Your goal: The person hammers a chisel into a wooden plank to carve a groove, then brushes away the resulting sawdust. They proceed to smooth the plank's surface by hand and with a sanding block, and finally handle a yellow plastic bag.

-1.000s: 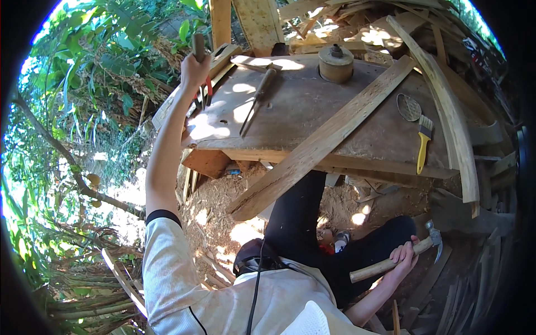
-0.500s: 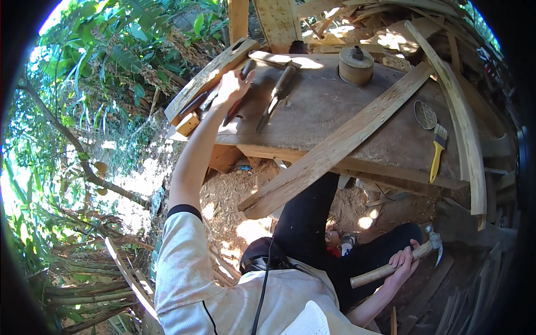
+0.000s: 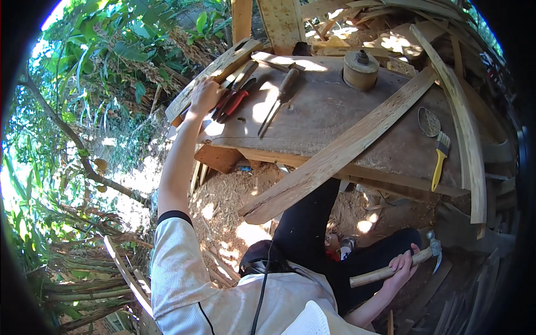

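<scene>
In my right hand (image 3: 403,268) is a claw hammer (image 3: 385,272), gripped by its wooden handle low at my right side, its metal head (image 3: 434,245) pointing right. My left hand (image 3: 206,97) reaches to the far left of the workbench, beside a raised wooden rail (image 3: 229,60). Its fingers look curled down among the tools there, and what they hold, if anything, is hidden. Right beside it lie red-handled pliers (image 3: 237,102) and a tool with a dark handle (image 3: 245,75). A chisel with a wooden handle (image 3: 286,85) rests farther right.
A long plank (image 3: 340,148) slants across the bench (image 3: 312,109) and juts over its near edge. Round wooden block (image 3: 360,71) stands at the back. On the right are a small mesh strainer (image 3: 429,121), a yellow-handled brush (image 3: 440,162) and a curved wood strip (image 3: 460,123).
My left hand has moved left from the dark-handled tool toward the wooden rail, uncovering the red-handled pliers. My right hand keeps its hold on the hammer. The view has shifted slightly.
</scene>
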`<state>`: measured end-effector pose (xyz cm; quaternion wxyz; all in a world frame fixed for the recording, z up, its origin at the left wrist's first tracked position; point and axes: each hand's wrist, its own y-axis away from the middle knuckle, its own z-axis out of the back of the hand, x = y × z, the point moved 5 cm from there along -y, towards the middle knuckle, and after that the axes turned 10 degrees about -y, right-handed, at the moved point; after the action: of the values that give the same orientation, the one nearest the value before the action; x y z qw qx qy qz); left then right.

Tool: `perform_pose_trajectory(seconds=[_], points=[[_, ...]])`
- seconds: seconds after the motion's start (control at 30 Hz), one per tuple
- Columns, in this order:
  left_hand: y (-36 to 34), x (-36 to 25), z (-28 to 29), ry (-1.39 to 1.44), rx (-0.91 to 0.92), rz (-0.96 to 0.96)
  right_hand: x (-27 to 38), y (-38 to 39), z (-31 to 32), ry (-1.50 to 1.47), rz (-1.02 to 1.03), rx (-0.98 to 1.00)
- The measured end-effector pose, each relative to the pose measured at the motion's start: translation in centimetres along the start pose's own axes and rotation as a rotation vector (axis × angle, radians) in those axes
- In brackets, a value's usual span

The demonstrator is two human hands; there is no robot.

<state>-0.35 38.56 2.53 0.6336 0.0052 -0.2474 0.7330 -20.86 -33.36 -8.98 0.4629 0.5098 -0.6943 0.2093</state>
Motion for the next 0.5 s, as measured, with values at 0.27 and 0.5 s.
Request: perform_pose_trajectory(seconds=[0.27,0.5], points=[[-0.4,1.7,3.0,-0.123,-0.300,0.021,-0.5,-0.1,-0.6,-0.003,-0.019,0.030],[-2.0,2.7,4.5,-0.058,0.053,0.063,-1.0,0.4,-0.2,-0.018,-0.018,0.021]])
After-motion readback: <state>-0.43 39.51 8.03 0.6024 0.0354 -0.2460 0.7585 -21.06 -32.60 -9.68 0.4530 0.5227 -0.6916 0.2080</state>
